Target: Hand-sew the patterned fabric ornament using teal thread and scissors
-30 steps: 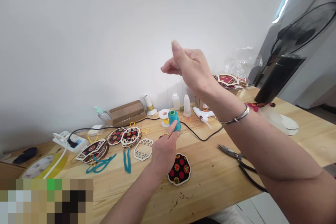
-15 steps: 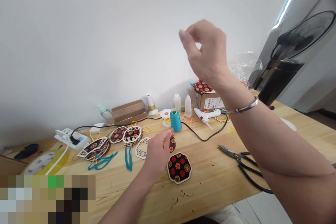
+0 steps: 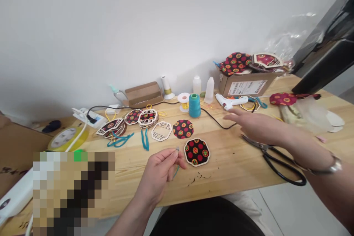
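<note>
My left hand (image 3: 163, 165) is above the front of the table, thumb and finger pinched on a teal thread (image 3: 176, 171) whose end hangs below the fingers. To its right lies a patterned fabric piece in a wooden frame (image 3: 197, 151). A round patterned fabric piece (image 3: 183, 129) and an openwork wooden frame (image 3: 161, 131) are just behind. My right hand (image 3: 250, 124) reaches over the table with fingers stretched out and nothing seen in them. It is nearest the black-handled scissors (image 3: 282, 164) and the white glue gun (image 3: 231, 100). A teal thread spool (image 3: 194, 106) stands upright between the hands, farther back.
At the back right, a cardboard box (image 3: 247, 84) holds patterned pieces. Finished-looking ornaments with teal cords (image 3: 118, 138) lie left. Two white bottles (image 3: 209, 90) stand by the wall. Yellow tape (image 3: 66, 138) and a power strip (image 3: 91, 119) sit far left. A black cable crosses the table.
My right hand has come down from high before the wall to low over the table, its pinch now opened. My left hand has drawn nearer me, still pinching. The view has shifted.
</note>
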Available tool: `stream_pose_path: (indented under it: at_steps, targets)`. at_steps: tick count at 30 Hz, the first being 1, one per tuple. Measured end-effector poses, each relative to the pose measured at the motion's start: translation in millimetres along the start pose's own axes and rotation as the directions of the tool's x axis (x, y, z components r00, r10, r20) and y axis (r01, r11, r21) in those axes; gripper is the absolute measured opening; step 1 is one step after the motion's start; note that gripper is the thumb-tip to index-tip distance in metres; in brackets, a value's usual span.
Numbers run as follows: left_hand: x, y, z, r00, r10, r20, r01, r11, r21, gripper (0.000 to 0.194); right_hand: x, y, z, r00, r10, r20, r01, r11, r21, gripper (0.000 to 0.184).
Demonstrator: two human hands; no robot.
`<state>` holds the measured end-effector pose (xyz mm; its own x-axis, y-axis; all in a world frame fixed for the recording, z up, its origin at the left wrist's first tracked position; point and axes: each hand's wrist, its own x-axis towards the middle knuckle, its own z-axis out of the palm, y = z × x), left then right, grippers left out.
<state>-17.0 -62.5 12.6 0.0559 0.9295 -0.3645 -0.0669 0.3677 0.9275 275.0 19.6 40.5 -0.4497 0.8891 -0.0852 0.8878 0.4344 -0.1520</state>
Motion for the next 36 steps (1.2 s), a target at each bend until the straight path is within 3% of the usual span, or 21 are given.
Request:
stream_pose_path:
  at_steps: [3, 5, 8, 12, 18, 22, 24, 26, 27, 29, 32, 36]
  targets:
    - [-3, -5, -3.6, 0.997, -0.066, -0.029, 0.064, 0.996, -0.060, 0.028, -43, 13, 23, 0.973, 0.183, -0.143, -0.195, 0.978, -0.076, 0.040]
    - [-4, -6, -4.2, 0.994, -0.092, -0.059, 0.086, 0.992, -0.093, 0.028, -71, 21, 40, 0.905, 0.346, -0.248, -0.378, 0.921, -0.096, 0.030]
    - [-3, -7, -2.5, 0.992, -0.101, -0.075, 0.093, 0.990, -0.104, 0.027, -106, 29, 67, 0.899, 0.384, -0.213, -0.389, 0.921, 0.016, 0.025]
    - [-3, -9, 2.3, 0.993, -0.098, -0.063, 0.091, 0.991, -0.100, 0.024, -131, 31, 93, 0.890, 0.396, -0.225, -0.390, 0.918, 0.071, 0.034]
    - [-6, -9, 6.2, 0.992, -0.104, -0.066, 0.098, 0.991, -0.090, 0.023, -130, 28, 90, 0.870, 0.433, -0.238, -0.427, 0.901, 0.080, 0.045]
    - [-8, -12, 6.0, 0.993, -0.094, -0.075, 0.088, 0.993, -0.074, 0.024, -120, 2, 66, 0.845, 0.507, -0.172, -0.434, 0.837, 0.333, 0.028]
    - [-8, -14, 6.1, 0.993, -0.088, -0.075, 0.082, 0.994, -0.072, 0.024, -112, -23, 54, 0.894, 0.444, -0.059, -0.330, 0.742, 0.584, 0.022]
    - [-9, -16, 6.5, 0.993, -0.090, -0.074, 0.083, 0.993, -0.083, 0.024, -101, -50, 46, 0.967, 0.243, 0.083, -0.205, 0.537, 0.818, 0.033]
    - [-9, -16, 6.7, 0.993, -0.095, -0.070, 0.088, 0.992, -0.093, 0.024, -95, -62, 43, 0.979, 0.150, 0.138, -0.191, 0.444, 0.876, 0.037]
    - [-11, -14, 6.6, 0.992, -0.103, -0.066, 0.096, 0.989, -0.109, 0.025, -84, -81, 38, 0.981, 0.025, 0.191, -0.188, 0.340, 0.922, 0.040]
    - [-16, -9, 4.3, 0.992, -0.091, -0.089, 0.081, 0.991, -0.110, 0.025, -70, -94, 30, 0.966, -0.090, 0.243, -0.205, 0.307, 0.929, 0.038]
    - [-20, -4, 0.3, 0.992, -0.054, -0.116, 0.041, 0.993, -0.113, 0.024, -63, -93, 22, 0.933, -0.156, 0.325, -0.256, 0.348, 0.902, 0.028]
